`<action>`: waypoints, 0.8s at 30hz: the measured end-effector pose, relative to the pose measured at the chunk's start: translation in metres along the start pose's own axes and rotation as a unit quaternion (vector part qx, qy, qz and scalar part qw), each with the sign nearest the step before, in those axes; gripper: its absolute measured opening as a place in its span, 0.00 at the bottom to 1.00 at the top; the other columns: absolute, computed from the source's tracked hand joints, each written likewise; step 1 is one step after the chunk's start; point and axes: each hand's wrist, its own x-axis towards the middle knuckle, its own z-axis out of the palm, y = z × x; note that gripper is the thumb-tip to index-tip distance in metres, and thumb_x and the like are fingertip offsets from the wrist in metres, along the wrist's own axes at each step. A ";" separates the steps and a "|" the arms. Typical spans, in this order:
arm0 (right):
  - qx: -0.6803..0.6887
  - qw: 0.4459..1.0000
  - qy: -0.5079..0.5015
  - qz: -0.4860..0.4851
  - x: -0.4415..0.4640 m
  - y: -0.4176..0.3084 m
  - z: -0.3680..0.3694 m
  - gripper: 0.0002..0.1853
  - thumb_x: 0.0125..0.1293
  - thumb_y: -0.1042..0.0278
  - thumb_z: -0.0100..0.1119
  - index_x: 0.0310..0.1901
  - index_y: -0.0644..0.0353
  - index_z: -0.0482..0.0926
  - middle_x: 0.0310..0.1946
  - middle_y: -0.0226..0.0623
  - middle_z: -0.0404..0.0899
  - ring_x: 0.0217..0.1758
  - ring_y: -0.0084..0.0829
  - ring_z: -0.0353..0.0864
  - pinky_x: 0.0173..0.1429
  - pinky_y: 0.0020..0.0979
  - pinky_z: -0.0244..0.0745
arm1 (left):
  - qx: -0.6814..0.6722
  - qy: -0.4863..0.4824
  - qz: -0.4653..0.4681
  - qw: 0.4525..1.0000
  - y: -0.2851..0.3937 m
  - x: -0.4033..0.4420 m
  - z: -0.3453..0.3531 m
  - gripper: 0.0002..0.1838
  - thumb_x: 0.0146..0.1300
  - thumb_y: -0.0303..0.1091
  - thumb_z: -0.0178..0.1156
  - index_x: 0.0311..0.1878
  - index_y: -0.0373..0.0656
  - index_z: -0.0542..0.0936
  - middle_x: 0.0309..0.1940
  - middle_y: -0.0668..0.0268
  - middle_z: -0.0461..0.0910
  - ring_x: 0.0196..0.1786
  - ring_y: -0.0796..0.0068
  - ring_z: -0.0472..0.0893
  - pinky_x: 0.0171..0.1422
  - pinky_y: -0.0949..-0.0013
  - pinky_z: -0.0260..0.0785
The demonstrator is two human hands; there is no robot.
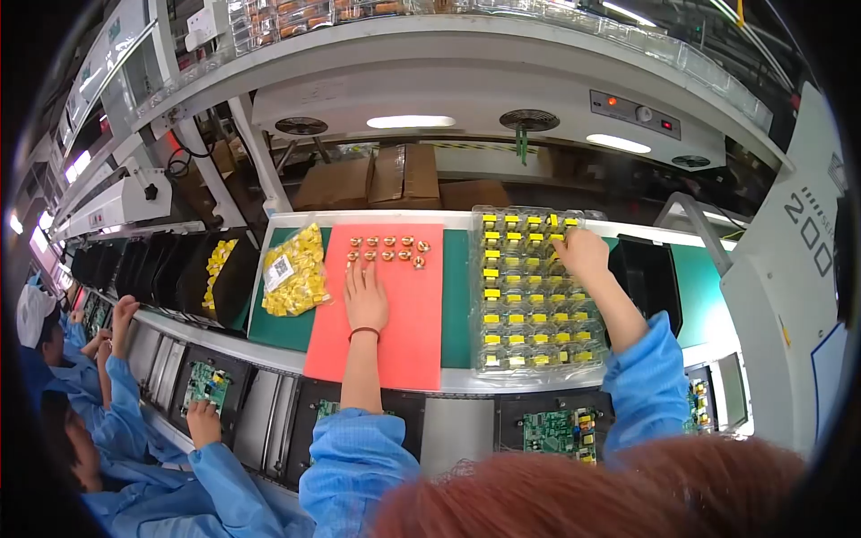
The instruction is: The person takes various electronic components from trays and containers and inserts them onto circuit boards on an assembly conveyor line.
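Nearest, at the bottom edge: one patch of reddish hair (583,493).

Conveyor line (457,435), running along the near side of the desk: four green circuit boards (549,432) readily counted, one partly behind the left forearm.

Desk (456,296), green-topped, carrying:
- One pink mat (395,332). On it, ten small copper-coloured parts (389,242), in two rows of five, toward the far end.
- One left hand (366,300), palm down on the mat, fingers apart, tips at the left end of the nearer row; one dark band at the wrist.
- One clear plastic tray (480,369), right of the mat, with yellow-topped components (491,294) in its pockets; the leftmost column counts eight.
- One right hand (581,255), over the tray's far right corner, thumb and fingers bent close together; whether they are clamped on a component, cannot be told.
- One clear bag (296,273) of yellow parts, one white label, overlapping the mat's left edge.
- One black bin (647,278), right of the tray.

Left side: several black bins (175,278), one holding yellow pieces; at least two people (117,448) in blue.

Beyond the desk: at least three cardboard boxes (386,175).

Overhead hood (466,99): three round vents (529,120), two lights (411,121), one control panel (635,114).
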 end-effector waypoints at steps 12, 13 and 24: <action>0.377 0.925 -0.057 -0.003 -0.023 0.052 -0.011 0.19 0.57 0.52 0.60 0.33 0.65 0.81 0.26 0.37 0.81 0.32 0.29 0.82 0.34 0.31 0.74 | 0.087 0.071 -0.006 0.994 -0.006 0.001 0.008 0.22 0.65 0.40 0.49 0.63 0.52 0.67 0.66 0.48 0.55 0.67 0.41 0.56 0.68 0.47 0.54; 0.512 0.853 -0.099 0.025 -0.048 0.056 -0.036 0.12 0.64 0.64 0.56 0.38 0.67 0.77 0.28 0.32 0.79 0.31 0.22 0.80 0.32 0.23 0.72 | 0.097 0.067 -0.002 0.993 -0.007 0.000 0.009 0.22 0.65 0.40 0.49 0.63 0.52 0.66 0.65 0.48 0.56 0.66 0.41 0.57 0.67 0.47 0.55; 0.512 0.745 -0.392 0.170 -0.324 0.155 -0.050 0.21 0.65 0.58 0.55 0.55 0.63 0.73 0.38 0.36 0.75 0.33 0.25 0.77 0.38 0.26 0.74 | 0.138 0.091 0.057 0.985 -0.021 0.011 0.016 0.22 0.66 0.41 0.50 0.63 0.52 0.67 0.57 0.50 0.65 0.57 0.46 0.66 0.61 0.50 0.61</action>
